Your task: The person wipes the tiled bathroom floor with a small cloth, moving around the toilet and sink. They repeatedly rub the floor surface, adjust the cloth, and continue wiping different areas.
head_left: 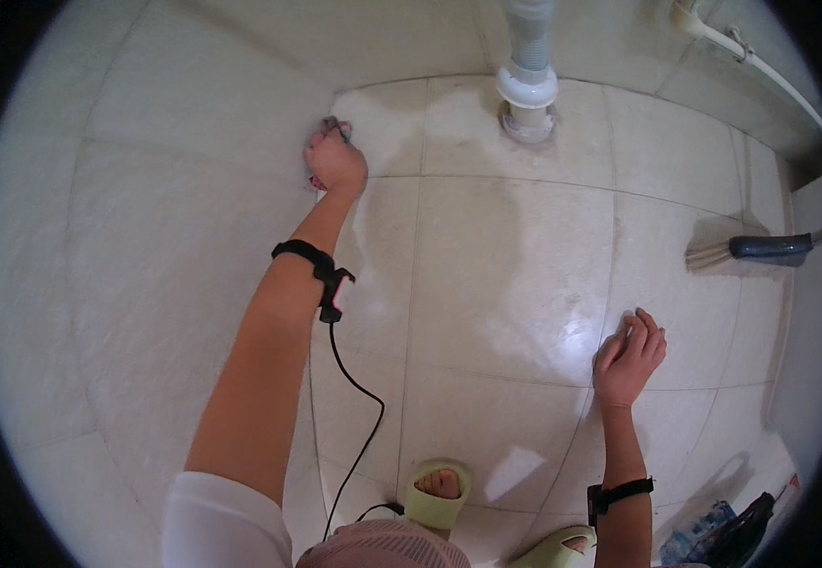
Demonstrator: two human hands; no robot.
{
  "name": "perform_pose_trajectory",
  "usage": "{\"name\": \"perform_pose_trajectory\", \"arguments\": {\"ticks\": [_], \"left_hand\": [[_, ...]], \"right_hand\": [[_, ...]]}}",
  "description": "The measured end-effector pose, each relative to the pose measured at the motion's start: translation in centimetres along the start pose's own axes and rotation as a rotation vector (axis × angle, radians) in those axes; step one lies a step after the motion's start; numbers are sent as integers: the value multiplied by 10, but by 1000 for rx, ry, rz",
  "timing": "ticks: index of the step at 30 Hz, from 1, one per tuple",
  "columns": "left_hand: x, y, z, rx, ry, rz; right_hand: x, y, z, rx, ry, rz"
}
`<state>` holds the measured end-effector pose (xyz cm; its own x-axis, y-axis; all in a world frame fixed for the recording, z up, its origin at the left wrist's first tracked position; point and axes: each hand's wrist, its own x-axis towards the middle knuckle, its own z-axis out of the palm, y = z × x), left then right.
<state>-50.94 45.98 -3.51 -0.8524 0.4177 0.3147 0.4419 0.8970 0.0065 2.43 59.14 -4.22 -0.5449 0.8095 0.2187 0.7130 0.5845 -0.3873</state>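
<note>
My left hand (337, 163) reaches far forward to the corner where the tiled wall meets the floor. Its fingers are closed on a crumpled cloth (336, 126), dark grey with a bit of pink-red at its lower edge; most of it is hidden under the hand. My right hand (631, 360) hovers over the floor tiles at the right, holding nothing, its fingers loosely bent and slightly apart. To its upper right lies a broom head (769, 250) with pale bristles and a dark body.
A white drain pipe (528, 90) enters the floor by the far wall. A thin white pipe (761, 66) runs along the upper right. Plastic bags or bottles (714, 535) lie at the lower right. A black cable (380, 407) trails from my left wrist strap past my green slippers (437, 506).
</note>
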Motion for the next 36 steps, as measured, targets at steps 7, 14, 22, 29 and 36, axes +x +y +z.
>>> {"name": "perform_pose_trajectory", "arguments": {"ticks": [7,14,22,29,36], "left_hand": [[12,105,20,-325,-65,124],[-167,168,-37,-610,-120,525],[-86,16,-41,-453,-19,78],[-136,132,-15,-294,98,280],[-221,232,-62,-990,-423,672]], "right_hand": [[0,2,1,-3,10,-5],[1,1,0,6,8,10],[-1,2,2,-1,2,-18],[-1,3,2,-5,14,-3],[1,2,1,49,40,-2]]}}
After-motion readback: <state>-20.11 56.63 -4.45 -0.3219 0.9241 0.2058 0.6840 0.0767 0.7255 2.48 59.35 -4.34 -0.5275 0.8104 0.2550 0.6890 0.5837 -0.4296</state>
